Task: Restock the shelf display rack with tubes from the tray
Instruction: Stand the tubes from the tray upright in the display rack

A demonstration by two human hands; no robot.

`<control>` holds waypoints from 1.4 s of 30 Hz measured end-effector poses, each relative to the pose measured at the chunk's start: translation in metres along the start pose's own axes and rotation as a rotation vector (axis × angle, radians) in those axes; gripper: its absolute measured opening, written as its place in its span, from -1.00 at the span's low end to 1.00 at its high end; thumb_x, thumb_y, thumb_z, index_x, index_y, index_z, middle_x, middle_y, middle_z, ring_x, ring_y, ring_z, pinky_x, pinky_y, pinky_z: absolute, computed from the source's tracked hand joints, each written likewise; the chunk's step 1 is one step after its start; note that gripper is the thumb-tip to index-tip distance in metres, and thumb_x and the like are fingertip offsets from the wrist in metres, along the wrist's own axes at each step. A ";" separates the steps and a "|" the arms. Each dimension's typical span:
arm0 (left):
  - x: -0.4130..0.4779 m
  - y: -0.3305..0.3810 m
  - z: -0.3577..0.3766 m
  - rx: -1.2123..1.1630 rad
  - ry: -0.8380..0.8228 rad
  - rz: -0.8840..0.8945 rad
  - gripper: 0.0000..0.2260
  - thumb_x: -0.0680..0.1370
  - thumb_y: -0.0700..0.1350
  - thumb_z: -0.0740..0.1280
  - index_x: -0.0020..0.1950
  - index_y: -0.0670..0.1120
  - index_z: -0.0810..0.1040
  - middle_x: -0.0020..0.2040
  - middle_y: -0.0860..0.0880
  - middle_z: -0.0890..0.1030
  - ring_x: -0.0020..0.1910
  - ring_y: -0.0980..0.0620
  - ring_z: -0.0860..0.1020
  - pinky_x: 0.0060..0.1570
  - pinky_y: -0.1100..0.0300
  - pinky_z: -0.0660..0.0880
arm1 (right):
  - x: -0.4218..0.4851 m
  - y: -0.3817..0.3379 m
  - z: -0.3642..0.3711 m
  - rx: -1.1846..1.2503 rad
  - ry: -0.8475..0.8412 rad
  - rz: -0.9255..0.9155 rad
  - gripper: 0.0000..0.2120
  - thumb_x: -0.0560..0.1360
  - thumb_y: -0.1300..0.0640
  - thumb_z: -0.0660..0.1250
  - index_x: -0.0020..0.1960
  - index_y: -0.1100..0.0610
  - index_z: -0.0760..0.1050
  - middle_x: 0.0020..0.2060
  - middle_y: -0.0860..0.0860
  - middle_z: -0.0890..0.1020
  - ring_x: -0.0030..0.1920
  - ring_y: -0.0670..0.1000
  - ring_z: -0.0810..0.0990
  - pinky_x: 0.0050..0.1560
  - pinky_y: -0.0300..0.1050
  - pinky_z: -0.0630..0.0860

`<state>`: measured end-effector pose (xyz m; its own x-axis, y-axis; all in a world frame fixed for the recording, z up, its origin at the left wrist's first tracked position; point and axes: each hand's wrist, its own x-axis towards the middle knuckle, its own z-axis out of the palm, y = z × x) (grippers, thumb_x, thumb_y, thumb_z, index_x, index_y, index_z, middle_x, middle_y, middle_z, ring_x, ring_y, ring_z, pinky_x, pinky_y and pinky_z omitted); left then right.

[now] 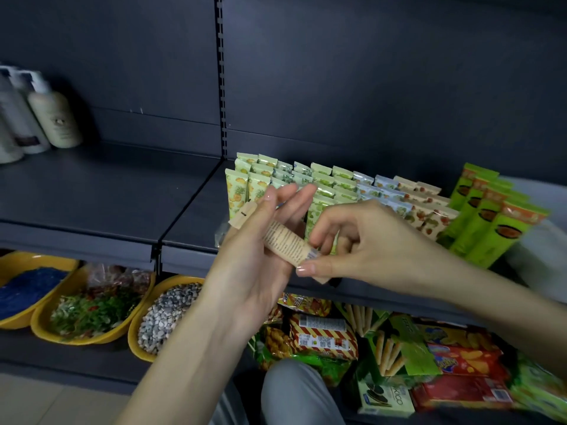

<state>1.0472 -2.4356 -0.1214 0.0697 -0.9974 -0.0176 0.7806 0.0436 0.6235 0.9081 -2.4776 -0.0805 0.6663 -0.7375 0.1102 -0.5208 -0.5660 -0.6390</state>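
A beige tube (283, 239) with small print lies across my left hand (260, 250), palm up, thumb over its flat crimped end. My right hand (352, 240) pinches the tube's cap end between thumb and forefinger. Both hands hover in front of the display rack (337, 191), where rows of fruit-printed tubes stand upright on the dark shelf (190, 210). No tray is visible.
Tall green tubes (491, 216) stand at the rack's right. Pale lotion bottles (46, 118) sit at the far left of the shelf. Below are yellow bins (129, 329) of gravel and coloured bits, and snack packets (399, 348). My knee (297, 391) is underneath.
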 end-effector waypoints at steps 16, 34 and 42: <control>-0.010 -0.010 0.029 0.092 -0.147 0.053 -0.77 0.47 -0.18 0.27 0.07 -0.20 0.60 0.06 -0.14 0.69 0.13 0.01 0.64 0.11 0.17 0.56 | -0.032 0.027 -0.032 0.487 -0.348 0.115 -0.87 0.46 0.05 0.34 -0.15 0.06 0.64 -0.27 0.01 0.62 -0.32 -0.14 0.54 -0.33 -0.26 0.45; 0.000 -0.115 0.013 1.418 -0.266 0.401 -0.57 0.57 0.31 0.07 0.30 0.19 0.50 0.22 0.42 0.48 0.24 0.47 0.38 0.18 0.58 0.29 | -0.077 0.080 -0.134 0.172 0.365 0.250 -0.86 0.35 0.32 0.48 -0.12 0.29 0.56 -0.31 0.12 0.69 -0.38 -0.06 0.66 -0.41 -0.31 0.53; 0.018 -0.148 -0.009 2.104 -0.340 0.550 -0.46 0.62 0.15 -0.03 0.34 -0.14 0.52 0.31 -0.05 0.56 0.31 0.03 0.51 0.35 0.10 0.31 | -0.056 0.111 -0.104 -0.041 0.348 0.275 -0.87 0.39 0.24 0.48 -0.20 0.19 0.53 -0.32 0.10 0.69 -0.30 0.04 0.70 -0.16 0.10 0.65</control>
<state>0.9382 -2.4594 -0.2208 -0.2782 -0.8911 0.3584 -0.9025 0.3703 0.2201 0.7576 -2.5372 -0.0782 0.2844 -0.9387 0.1947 -0.6790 -0.3406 -0.6504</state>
